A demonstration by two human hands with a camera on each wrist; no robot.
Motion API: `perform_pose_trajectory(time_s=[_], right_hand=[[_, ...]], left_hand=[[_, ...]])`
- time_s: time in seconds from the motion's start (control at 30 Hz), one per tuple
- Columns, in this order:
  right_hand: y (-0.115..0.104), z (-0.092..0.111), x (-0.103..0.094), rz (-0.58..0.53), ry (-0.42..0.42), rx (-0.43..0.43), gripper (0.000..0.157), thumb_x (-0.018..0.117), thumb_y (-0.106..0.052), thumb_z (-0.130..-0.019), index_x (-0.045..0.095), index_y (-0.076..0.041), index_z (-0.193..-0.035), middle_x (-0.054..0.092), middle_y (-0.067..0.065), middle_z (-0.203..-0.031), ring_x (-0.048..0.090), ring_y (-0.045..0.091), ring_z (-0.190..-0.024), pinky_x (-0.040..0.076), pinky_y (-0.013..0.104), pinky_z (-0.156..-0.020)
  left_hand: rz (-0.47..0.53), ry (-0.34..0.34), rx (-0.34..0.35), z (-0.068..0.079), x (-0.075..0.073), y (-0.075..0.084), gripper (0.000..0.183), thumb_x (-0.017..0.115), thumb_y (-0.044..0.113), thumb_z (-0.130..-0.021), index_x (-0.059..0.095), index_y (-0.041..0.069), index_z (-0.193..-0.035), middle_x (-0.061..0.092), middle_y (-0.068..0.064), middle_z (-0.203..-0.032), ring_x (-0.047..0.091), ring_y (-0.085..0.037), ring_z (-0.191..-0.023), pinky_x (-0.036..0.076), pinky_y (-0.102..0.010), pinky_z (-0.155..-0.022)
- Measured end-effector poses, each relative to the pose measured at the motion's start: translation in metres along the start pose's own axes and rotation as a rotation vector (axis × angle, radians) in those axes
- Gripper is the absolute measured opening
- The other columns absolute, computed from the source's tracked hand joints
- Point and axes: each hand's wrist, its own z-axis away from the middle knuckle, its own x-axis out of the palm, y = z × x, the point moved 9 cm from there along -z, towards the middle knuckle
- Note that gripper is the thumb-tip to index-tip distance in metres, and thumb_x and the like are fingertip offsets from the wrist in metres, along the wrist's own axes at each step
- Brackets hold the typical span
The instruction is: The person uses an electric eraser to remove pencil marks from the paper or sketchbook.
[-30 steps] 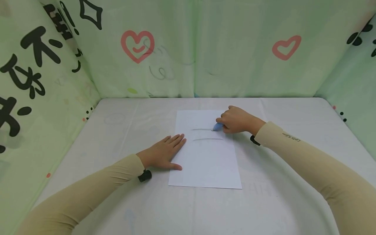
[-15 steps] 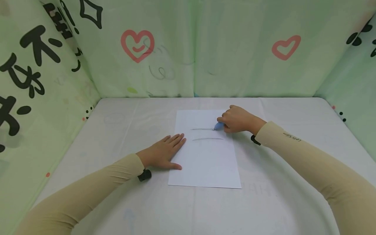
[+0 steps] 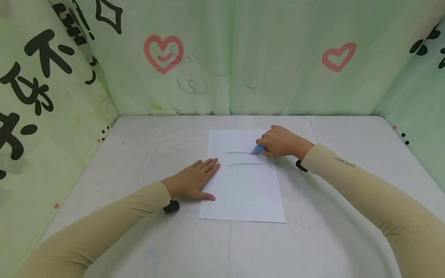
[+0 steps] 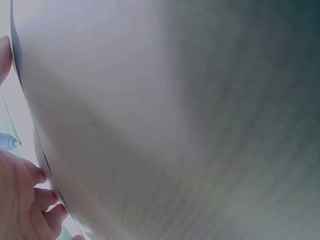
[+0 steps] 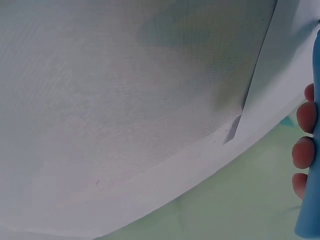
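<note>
Right grip (image 3: 279, 142) pinches blue pen (image 3: 257, 149) on paper (image 3: 243, 193); left grip (image 3: 192, 180) flat, spread, on white table (image 3: 139, 162).

Covered in a pale grey cloth, faintly creased and lightly stained: the table (image 3: 139, 154). Around it on three sides, pale green padded walls (image 3: 271, 58). On the back wall, a pink heart with a smile (image 3: 163, 52) to the left and a plain pink heart (image 3: 338, 56) to the right, well apart. Between them, faint grey scribbles (image 3: 189, 85). On the left wall, bold black characters (image 3: 31, 77); on the right wall, black marks (image 3: 422, 44) at the upper edge.
</note>
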Motion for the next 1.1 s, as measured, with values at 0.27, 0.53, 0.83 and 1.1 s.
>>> perform_pose_trajectory(time_s=[0.27,0.53,0.83,1.1], right_hand=[[0.004,0.000,-0.004,0.015,0.008,0.020,0.006,0.059,-0.012,-0.078,0.054,-0.009,-0.076,0.048,-0.001,-0.057,0.038,0.013,-0.049,0.019,0.028,-0.055],[0.017,0.008,-0.003,-0.051,-0.090,0.070,0.013,0.060,-0.016,-0.085,0.058,-0.007,-0.094,0.056,0.001,-0.069,0.049,0.014,-0.061,0.029,0.029,-0.058],[0.013,0.017,0.002,-0.031,-0.102,0.037,0.013,0.066,-0.017,-0.086,0.057,-0.008,-0.089,0.059,0.001,-0.070,0.054,0.015,-0.062,0.031,0.028,-0.058],[0.008,0.016,0.002,-0.015,-0.082,0.030,0.013,0.069,-0.015,-0.084,0.058,-0.008,-0.087,0.061,0.002,-0.070,0.055,0.016,-0.062,0.032,0.029,-0.058]], left_hand=[[-0.005,0.007,0.007,-0.001,0.000,0.000,0.099,0.044,0.070,-0.085,0.007,0.006,-0.152,0.006,-0.012,-0.160,0.009,-0.027,-0.148,0.015,-0.047,-0.119],[-0.009,0.005,0.004,-0.001,0.001,-0.001,0.099,0.044,0.070,-0.085,0.007,0.006,-0.152,0.005,-0.012,-0.160,0.009,-0.027,-0.148,0.015,-0.046,-0.119],[0.008,0.006,0.005,-0.001,0.002,-0.002,0.100,0.045,0.070,-0.085,0.007,0.006,-0.152,0.005,-0.012,-0.160,0.008,-0.027,-0.148,0.015,-0.047,-0.119],[0.015,0.006,0.003,0.000,0.000,-0.001,0.100,0.046,0.069,-0.085,0.007,0.006,-0.152,0.005,-0.012,-0.160,0.008,-0.027,-0.148,0.015,-0.047,-0.119]])
